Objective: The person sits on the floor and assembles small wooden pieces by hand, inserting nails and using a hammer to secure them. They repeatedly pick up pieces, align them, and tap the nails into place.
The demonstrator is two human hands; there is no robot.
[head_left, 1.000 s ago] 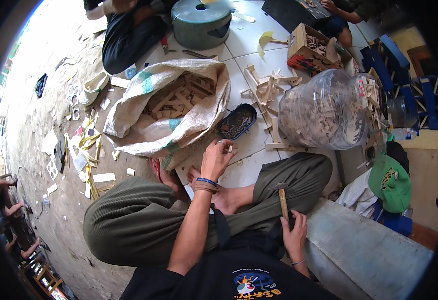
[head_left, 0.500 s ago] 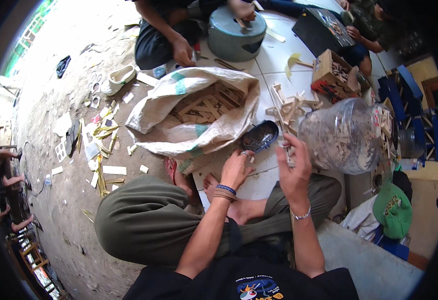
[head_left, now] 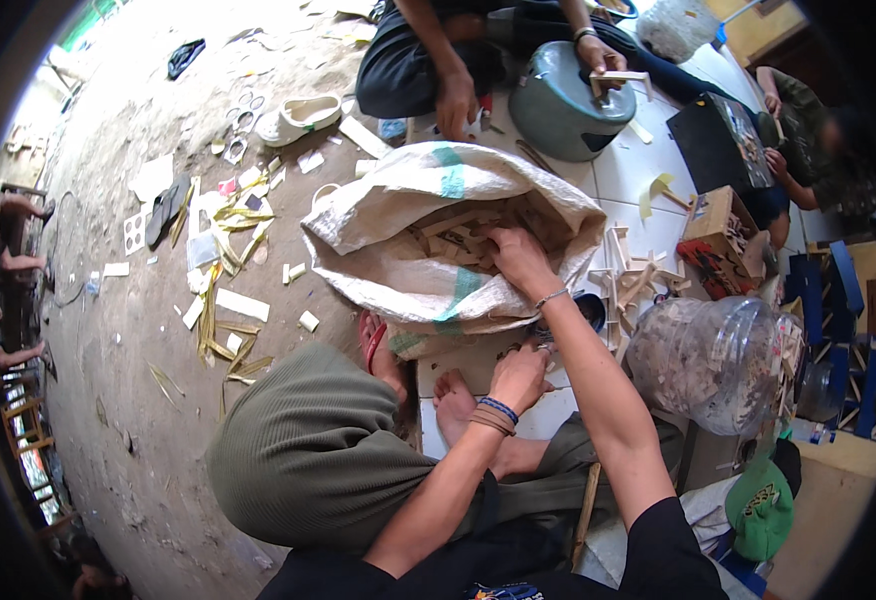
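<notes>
My right hand (head_left: 521,260) reaches into the open mouth of a white woven sack (head_left: 388,300) with green stripes. Its bent fingers pinch at one of the loose wooden pieces (head_left: 450,240) inside, and the fingertips are partly hidden. Below the sack's near edge, my left hand (head_left: 520,380) is held low over the tiles with its fingers curled together. What it holds, if anything, is too small to name. A small dark-blue tray (head_left: 588,312) lies just beyond the left hand, partly covered by my right forearm.
Pale wooden assemblies (head_left: 638,275) are heaped right of the sack, by a large clear plastic jug (head_left: 703,365) and a cardboard box (head_left: 713,235). Across from me, a person's hand (head_left: 606,60) holds a wooden frame over a grey-green upturned pot (head_left: 568,110). A white shoe (head_left: 298,120) lies left.
My right hand has moved from beside the tray into the sack, among the wooden pieces. The left hand stays low near the tray. The whole view has shifted.
</notes>
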